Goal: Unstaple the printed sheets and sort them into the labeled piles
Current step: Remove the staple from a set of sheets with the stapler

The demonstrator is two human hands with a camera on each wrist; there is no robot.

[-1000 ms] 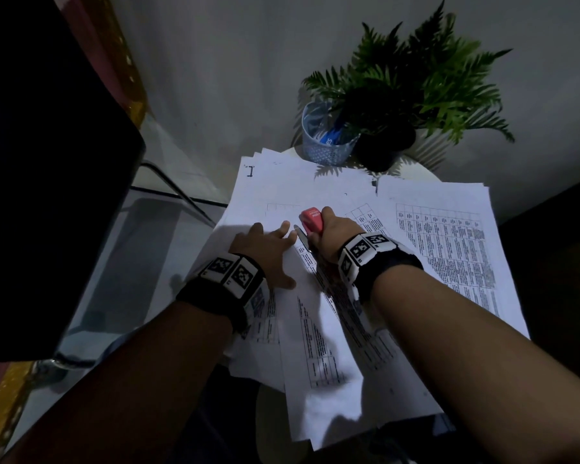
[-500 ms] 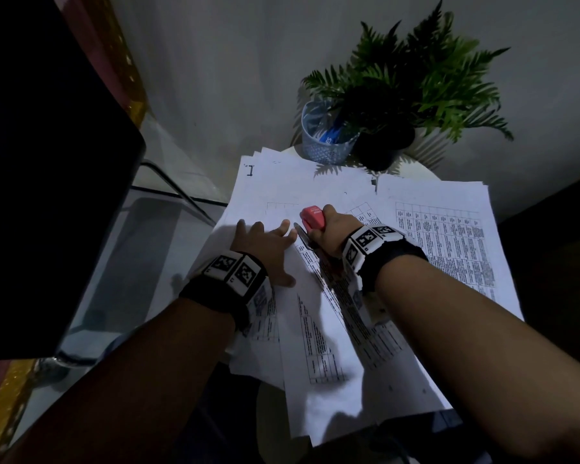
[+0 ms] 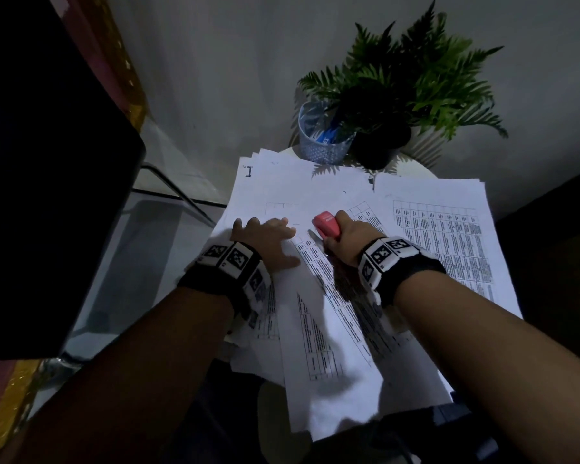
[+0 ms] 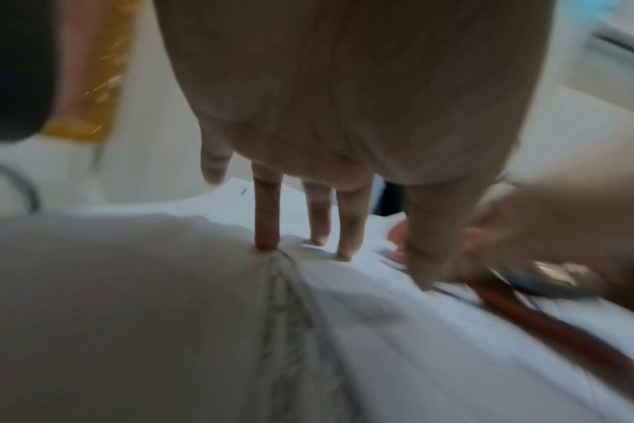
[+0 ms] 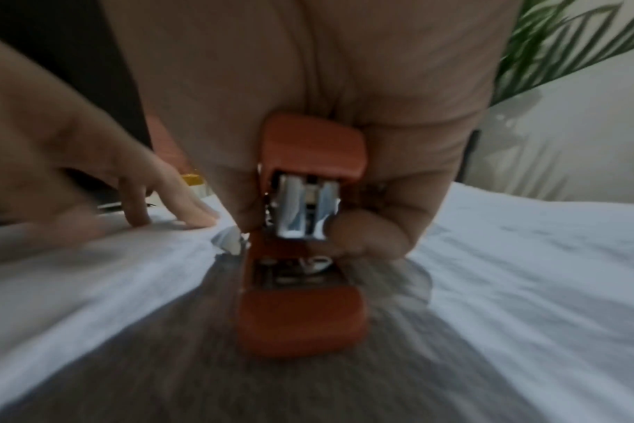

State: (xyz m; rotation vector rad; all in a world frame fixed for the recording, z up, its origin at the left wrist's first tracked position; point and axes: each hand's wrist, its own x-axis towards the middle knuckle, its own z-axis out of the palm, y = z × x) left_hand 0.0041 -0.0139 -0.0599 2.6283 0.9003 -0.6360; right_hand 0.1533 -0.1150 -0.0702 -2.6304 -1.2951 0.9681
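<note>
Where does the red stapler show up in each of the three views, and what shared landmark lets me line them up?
Head: the red stapler sits mid-frame, gripped by the right hand.
Left wrist: blurred at the right edge, past the left hand's fingers.
Right wrist: centre frame, seen end-on.
Shared landmark: the left hand pressing the printed sheets beside it.

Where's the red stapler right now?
In the head view the red stapler sits centre frame, gripped in the right hand over the printed sheets, just right of the left hand.
</note>
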